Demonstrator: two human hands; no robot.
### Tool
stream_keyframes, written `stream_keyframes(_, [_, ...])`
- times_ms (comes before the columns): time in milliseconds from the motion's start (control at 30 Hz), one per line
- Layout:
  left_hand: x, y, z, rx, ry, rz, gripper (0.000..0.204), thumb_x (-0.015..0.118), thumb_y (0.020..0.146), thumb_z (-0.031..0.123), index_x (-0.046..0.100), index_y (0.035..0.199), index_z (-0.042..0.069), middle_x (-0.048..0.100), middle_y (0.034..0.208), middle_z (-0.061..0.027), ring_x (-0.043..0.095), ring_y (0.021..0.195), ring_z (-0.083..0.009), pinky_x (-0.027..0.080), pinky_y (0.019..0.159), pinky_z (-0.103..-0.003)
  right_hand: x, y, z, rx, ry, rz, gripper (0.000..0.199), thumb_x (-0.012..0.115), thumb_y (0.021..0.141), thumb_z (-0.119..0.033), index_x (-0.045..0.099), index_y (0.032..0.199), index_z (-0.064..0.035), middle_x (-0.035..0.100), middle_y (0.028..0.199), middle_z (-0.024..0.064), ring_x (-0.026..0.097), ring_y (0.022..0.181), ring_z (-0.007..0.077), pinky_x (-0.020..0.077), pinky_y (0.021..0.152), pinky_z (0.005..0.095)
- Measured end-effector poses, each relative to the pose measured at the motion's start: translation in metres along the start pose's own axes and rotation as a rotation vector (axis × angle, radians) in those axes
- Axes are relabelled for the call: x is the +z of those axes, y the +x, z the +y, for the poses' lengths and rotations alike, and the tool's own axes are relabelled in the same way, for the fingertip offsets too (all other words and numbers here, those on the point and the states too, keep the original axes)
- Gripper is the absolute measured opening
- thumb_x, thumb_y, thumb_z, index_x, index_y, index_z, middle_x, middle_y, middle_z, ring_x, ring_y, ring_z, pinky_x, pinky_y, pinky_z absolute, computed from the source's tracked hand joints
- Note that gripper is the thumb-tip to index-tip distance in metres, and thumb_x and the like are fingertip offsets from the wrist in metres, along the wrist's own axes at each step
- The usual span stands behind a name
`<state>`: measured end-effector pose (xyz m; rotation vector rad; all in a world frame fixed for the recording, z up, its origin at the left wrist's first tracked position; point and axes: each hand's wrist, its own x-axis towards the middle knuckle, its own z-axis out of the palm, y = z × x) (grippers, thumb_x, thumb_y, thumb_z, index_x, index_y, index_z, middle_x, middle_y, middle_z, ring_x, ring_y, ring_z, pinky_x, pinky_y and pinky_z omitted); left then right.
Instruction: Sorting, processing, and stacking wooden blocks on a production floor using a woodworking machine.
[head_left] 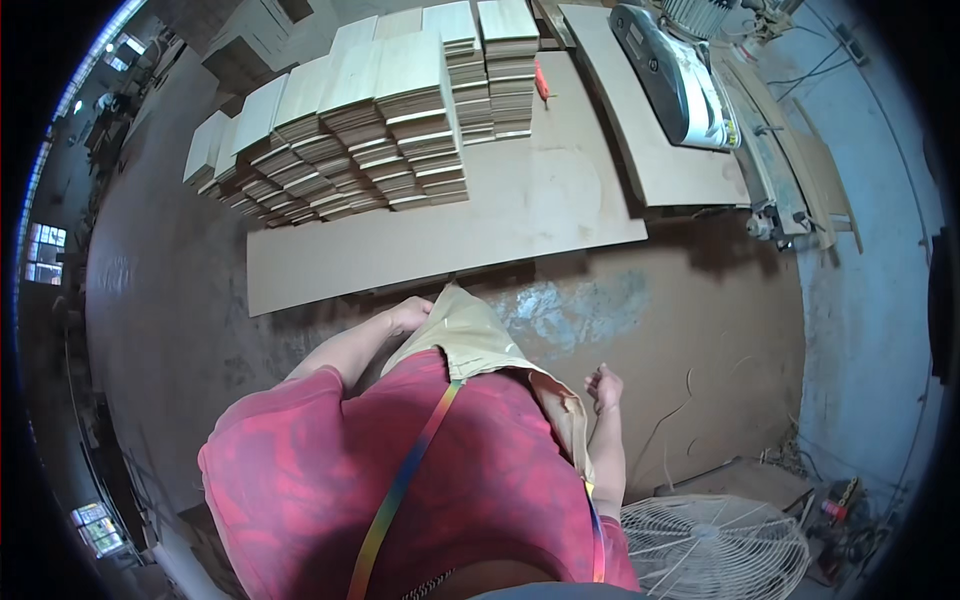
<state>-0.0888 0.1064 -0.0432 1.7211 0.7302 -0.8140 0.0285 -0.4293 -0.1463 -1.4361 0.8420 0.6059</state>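
My left hand point(408, 314) is at the left edge of a beige apron point(462, 322) that I wear over a red top. Its fingers are curled, partly behind the cloth, and whatever they may hold is hidden. Lower on the right, my right hand point(605, 388) hangs beside the apron with its fingers curled in and nothing showing in them. Neither hand touches the low board point(400, 251) ahead. On that board stand several stacks of thin, pale wooden boards point(345, 85), set close together at its left and far side.
At the far right, a dark and white machine part point(668, 85) sits on a long panel point(690, 178). A wire-guarded fan point(707, 535) stands at the lower right, near cables and clutter. A blue-grey wall point(880, 300) bounds the right. The brown floor point(700, 330) has a shiny, worn patch.
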Motion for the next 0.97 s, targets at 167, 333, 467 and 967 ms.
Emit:
stream_keyframes(167, [0.03,0.006,0.002,-0.006,-0.047,-0.007,0.017,0.071,0.098,0.011,0.083,0.108,0.006,0.074,0.092,0.0017,0.065,0.08,-0.0111,0.055,0.075,-0.028,-0.022,0.003,0.02,0.089,-0.159,-0.06,0.033,0.06,0.112,-0.033,0.07,0.104,-0.0024,0.067,0.076,0.0112,0.068,0.066,0.0197,0.0575,0.057,0.0301])
stream_keyframes(333, [0.064,0.037,-0.029,0.15,-0.352,-0.163,0.018,0.072,0.1,0.015,0.083,0.109,0.004,0.075,0.095,-0.0002,0.065,0.084,-0.0115,0.054,0.076,-0.028,-0.044,0.013,0.05,0.048,-0.585,-0.089,0.049,0.067,0.106,-0.039,0.078,0.108,0.0084,0.079,0.097,0.018,0.076,0.088,0.0293,0.0616,0.082,0.0377])
stream_keyframes(467, [0.09,0.037,0.024,0.109,-0.333,-0.168,0.02,0.073,0.098,0.018,0.081,0.111,0.005,0.074,0.103,-0.0013,0.063,0.091,-0.0113,0.052,0.079,-0.029,-0.062,0.012,-0.016,0.076,-0.749,0.058,0.049,0.07,0.104,-0.041,0.078,0.097,0.0063,0.076,0.093,0.0178,0.07,0.076,0.0285,0.0598,0.071,0.0408])
stream_keyframes(967, [0.169,-0.058,0.04,-0.109,-0.613,0.149,0.029,0.07,0.098,0.019,0.079,0.122,0.006,0.072,0.106,-0.0015,0.058,0.096,-0.0124,0.048,0.087,-0.027,0.143,0.003,-0.241,-0.367,-0.986,-0.92,0.036,0.073,0.107,-0.026,0.075,0.133,-0.0007,0.077,0.098,0.0066,0.069,0.082,0.0134,0.0586,0.079,0.0269])
